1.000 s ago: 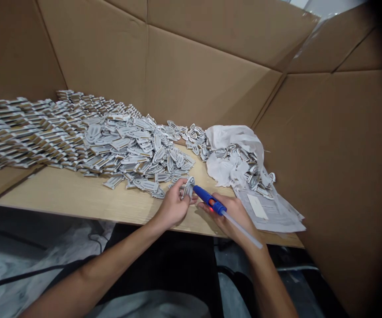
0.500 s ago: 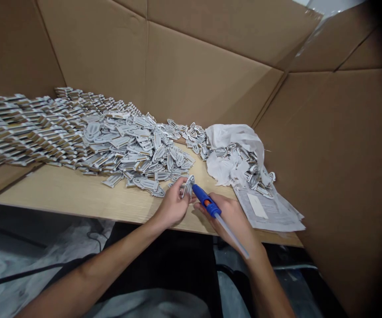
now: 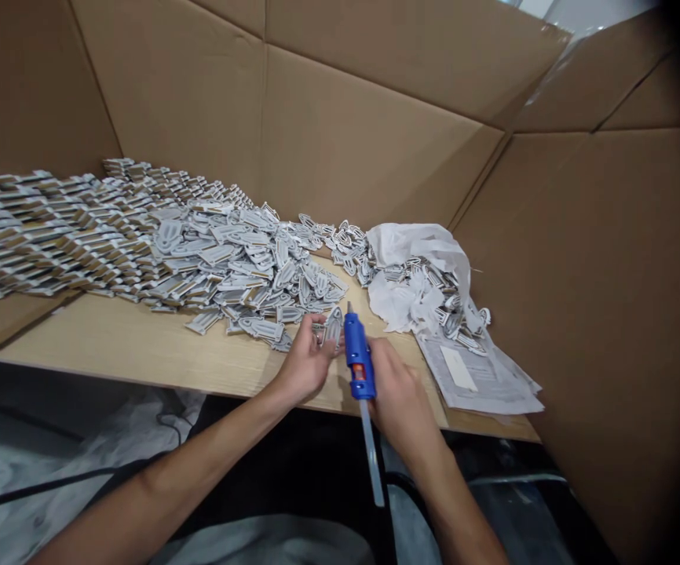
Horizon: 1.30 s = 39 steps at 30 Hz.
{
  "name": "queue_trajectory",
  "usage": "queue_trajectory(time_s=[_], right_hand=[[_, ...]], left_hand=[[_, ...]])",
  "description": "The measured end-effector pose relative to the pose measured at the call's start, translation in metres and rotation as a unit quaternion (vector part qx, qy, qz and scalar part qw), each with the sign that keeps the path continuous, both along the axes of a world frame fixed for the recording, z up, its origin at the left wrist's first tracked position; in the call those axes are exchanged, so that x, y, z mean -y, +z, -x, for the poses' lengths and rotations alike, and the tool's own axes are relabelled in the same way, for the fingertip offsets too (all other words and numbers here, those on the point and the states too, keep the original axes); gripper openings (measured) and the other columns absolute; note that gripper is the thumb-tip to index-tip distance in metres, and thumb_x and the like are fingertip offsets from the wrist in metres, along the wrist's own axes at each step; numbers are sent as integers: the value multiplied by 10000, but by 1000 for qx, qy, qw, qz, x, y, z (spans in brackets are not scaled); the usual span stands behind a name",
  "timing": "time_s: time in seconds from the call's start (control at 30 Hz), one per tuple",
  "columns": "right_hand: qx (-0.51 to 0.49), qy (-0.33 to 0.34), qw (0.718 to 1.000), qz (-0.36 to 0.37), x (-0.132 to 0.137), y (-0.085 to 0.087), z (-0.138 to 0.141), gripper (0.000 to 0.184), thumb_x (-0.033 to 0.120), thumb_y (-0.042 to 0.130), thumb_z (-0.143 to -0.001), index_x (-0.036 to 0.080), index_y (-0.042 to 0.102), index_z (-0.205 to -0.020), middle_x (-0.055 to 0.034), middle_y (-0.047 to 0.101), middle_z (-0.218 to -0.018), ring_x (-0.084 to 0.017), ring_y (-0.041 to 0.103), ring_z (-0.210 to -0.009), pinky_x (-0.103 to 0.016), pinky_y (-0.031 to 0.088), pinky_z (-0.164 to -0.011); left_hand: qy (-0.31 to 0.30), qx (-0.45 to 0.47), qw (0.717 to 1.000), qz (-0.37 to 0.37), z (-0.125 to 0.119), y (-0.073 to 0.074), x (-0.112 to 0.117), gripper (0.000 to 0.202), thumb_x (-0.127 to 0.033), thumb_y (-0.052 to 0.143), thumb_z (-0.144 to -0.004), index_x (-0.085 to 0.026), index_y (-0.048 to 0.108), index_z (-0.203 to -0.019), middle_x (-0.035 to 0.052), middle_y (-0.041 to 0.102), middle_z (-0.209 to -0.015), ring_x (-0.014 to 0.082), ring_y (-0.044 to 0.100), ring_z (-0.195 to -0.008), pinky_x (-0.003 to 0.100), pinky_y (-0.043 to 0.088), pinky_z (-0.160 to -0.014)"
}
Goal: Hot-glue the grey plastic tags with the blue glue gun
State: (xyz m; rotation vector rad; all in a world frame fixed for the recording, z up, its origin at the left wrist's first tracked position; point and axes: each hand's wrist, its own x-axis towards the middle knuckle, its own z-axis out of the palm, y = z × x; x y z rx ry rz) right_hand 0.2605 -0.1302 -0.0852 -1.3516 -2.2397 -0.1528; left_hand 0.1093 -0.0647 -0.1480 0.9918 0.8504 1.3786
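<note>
My left hand (image 3: 303,362) pinches a small grey flat part (image 3: 332,326) just above the wooden table (image 3: 140,349) near its front edge. My right hand (image 3: 396,384) grips a blue glue gun (image 3: 357,355) with a clear glue stick (image 3: 372,455) sticking out of its back toward me. The gun's nozzle points away from me, just right of the held part and apart from it. A large heap of the same grey parts (image 3: 239,259) lies just beyond my left hand.
Neat rows of stacked grey parts (image 3: 51,227) cover the table's left side. A crumpled white plastic bag (image 3: 422,275) with more parts lies at the right, on printed paper sheets (image 3: 481,377). Cardboard walls (image 3: 375,141) enclose the table at the back and right.
My right hand has swung the glue gun from pointing left at the held part to pointing away from me. The nozzle has left the part. My left hand has kept its hold.
</note>
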Motion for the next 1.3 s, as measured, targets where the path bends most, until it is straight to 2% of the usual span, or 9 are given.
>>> queue_trajectory(time_s=[0.1,0.2,0.27,0.37,0.47,0.53,0.73,1.1,1.3], right_hand=[[-112,21,989,-95,3,11,-6,183,193,564,-1020,216,572,-1201,-74,652,-977,-233,651,-867,-313,488,-752],[-166,3,978,-130,2,24,-17,100,280,676,-988,221,629,-1055,-62,628,-964,-213,630,-857,-307,488,-784],[-176,11,979,-104,0,29,-27,119,309,716,-967,220,641,-943,-37,607,-914,-185,603,-793,-289,468,-740],[-166,42,985,-18,-5,31,-43,196,344,751,-946,218,637,-848,-7,581,-856,-155,561,-728,-273,429,-676],[-136,73,986,63,-9,31,-53,239,391,751,-945,212,637,-834,3,572,-822,-151,553,-715,-271,419,-664],[-118,84,985,92,-10,31,-54,279,420,739,-952,207,627,-810,3,566,-800,-153,549,-713,-274,417,-666],[-99,101,983,112,-9,33,-48,334,464,703,-971,200,620,-784,-4,560,-784,-155,548,-704,-277,414,-659],[-89,104,984,111,-12,30,-42,381,488,673,-987,202,578,-754,2,532,-773,-135,524,-654,-252,409,-620],[-93,99,985,111,-13,26,-41,349,451,725,-958,201,578,-765,11,523,-778,-129,525,-652,-244,418,-630]], left_hand=[[-36,17,999,19,0,7,3,472,-322,826,-764,-218,446,-1023,-28,669,-769,134,694,-677,221,535,-649],[-47,-9,999,22,1,13,5,426,-342,837,-745,-179,534,-996,13,701,-764,131,668,-644,233,524,-642],[-39,-40,998,12,2,17,6,376,-362,840,-736,-144,619,-949,11,674,-709,109,598,-584,212,460,-574],[-30,-56,998,-20,4,21,7,289,-372,794,-773,-118,685,-858,31,678,-758,96,573,-634,202,437,-593],[-28,-50,998,-29,3,22,7,257,-375,734,-810,-132,677,-876,20,663,-772,95,565,-649,198,432,-591],[-38,-46,998,-25,2,21,8,220,-364,678,-837,-156,636,-894,-5,622,-730,92,543,-604,198,418,-550],[-98,-65,993,-16,2,16,12,147,-351,528,-931,-211,493,-899,-56,519,-589,109,531,-500,213,425,-486],[-98,-71,993,-12,2,24,16,124,-310,531,-886,-210,475,-839,-79,465,-556,83,483,-419,193,394,-415],[-95,-84,992,-15,3,22,15,99,-284,506,-877,-207,482,-819,-77,472,-522,83,464,-395,190,372,-398]])
